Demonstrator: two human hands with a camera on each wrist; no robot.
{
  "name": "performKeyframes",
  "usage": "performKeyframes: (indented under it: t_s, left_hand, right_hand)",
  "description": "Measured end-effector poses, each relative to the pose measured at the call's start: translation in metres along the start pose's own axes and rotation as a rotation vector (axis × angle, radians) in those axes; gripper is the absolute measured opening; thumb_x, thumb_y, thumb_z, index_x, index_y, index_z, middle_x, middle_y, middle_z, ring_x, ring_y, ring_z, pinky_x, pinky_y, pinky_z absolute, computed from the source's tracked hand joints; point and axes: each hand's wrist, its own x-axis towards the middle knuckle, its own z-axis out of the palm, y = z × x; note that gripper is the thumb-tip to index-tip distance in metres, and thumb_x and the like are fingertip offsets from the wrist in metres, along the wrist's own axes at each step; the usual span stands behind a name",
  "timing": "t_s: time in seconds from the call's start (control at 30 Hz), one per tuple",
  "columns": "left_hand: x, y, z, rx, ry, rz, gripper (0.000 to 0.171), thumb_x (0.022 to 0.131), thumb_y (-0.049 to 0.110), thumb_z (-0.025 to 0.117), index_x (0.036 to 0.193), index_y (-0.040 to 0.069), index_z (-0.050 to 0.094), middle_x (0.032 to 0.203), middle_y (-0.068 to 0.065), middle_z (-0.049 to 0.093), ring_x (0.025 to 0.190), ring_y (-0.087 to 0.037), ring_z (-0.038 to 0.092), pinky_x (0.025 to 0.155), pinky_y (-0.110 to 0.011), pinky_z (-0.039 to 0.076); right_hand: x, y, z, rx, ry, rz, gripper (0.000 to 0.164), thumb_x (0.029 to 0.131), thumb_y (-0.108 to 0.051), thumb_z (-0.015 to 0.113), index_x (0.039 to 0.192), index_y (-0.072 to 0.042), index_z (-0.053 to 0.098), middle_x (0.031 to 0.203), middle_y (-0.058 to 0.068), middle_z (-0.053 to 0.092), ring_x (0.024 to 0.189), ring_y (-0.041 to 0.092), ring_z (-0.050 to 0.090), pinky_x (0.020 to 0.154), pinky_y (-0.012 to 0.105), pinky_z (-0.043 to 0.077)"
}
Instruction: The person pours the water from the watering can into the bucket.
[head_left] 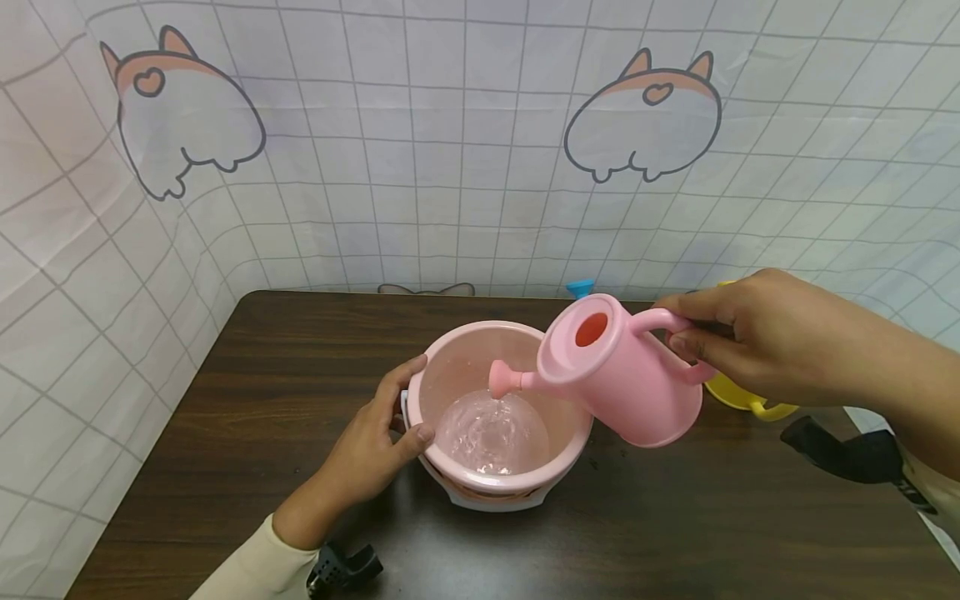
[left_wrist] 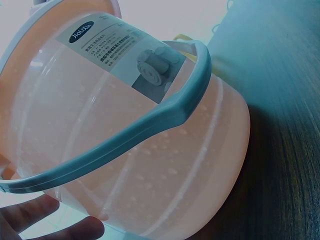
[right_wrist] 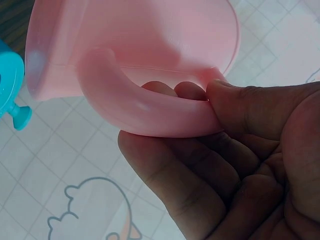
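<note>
A pink bucket (head_left: 491,482) stands on the table, with rippled water (head_left: 491,433) in its bottom. My left hand (head_left: 367,454) holds the bucket's left side, its thumb on the rim. Two of its fingertips (left_wrist: 82,227) show against the outer wall in the left wrist view. A pink watering can (head_left: 637,383) is tilted over the bucket, its sprinkler head (head_left: 505,379) above the water. Gripping the can's loop handle (right_wrist: 135,107) is my right hand (head_left: 750,333), thumb on one side and fingers curled round the other.
Behind the pink can, a blue sprinkler head (head_left: 580,288) pokes up; the right wrist view shows a blue watering can (right_wrist: 10,80). Something yellow (head_left: 742,396) sits partly hidden behind my right hand. The bucket's pale carrying handle (left_wrist: 115,147) hangs down. A gridded cloth (head_left: 450,167) backs the table.
</note>
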Motion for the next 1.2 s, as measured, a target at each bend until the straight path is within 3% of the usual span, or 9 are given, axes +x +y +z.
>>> performKeyframes:
  t_s: [0.53,1.0,1.2]
  left_hand:
    - [-0.0003,0.0000,0.0002,-0.006,-0.003,-0.012,0.076,0.098,0.061,0.056,0.161,0.032,0.025,0.133,-0.009,0.057,0.099,-0.016,0.065,0.081,-0.038,0.056]
    - [-0.0004,0.0004,0.0006,0.004,0.003,-0.014,0.075,0.098,0.059,0.056,0.161,0.032,0.025,0.133,-0.009,0.058,0.101,-0.017,0.065,0.083,-0.046,0.055]
    - [-0.0004,0.0001,0.0007,0.002,0.003,-0.011,0.075,0.098,0.059,0.057,0.161,0.032,0.025,0.133,-0.009,0.058,0.100,-0.016,0.065,0.082,-0.042,0.056]
  right_hand:
    - [0.0017,-0.0023,-0.0010,0.011,-0.012,0.010,0.032,0.093,-0.009,0.077,0.124,-0.018,0.075,0.068,-0.021,0.051,0.048,-0.002,0.036,0.043,0.023,0.036]
    - [0.0035,-0.0023,-0.0010,-0.003,-0.013,-0.009,0.030,0.093,-0.008,0.076,0.121,-0.019,0.075,0.066,-0.022,0.049,0.049,-0.002,0.037,0.044,0.023,0.036]
    - [0.0039,-0.0020,-0.0015,-0.007,-0.014,-0.010,0.030,0.092,-0.008,0.076,0.120,-0.019,0.075,0.068,-0.021,0.051,0.050,-0.002,0.038,0.044,0.023,0.037]
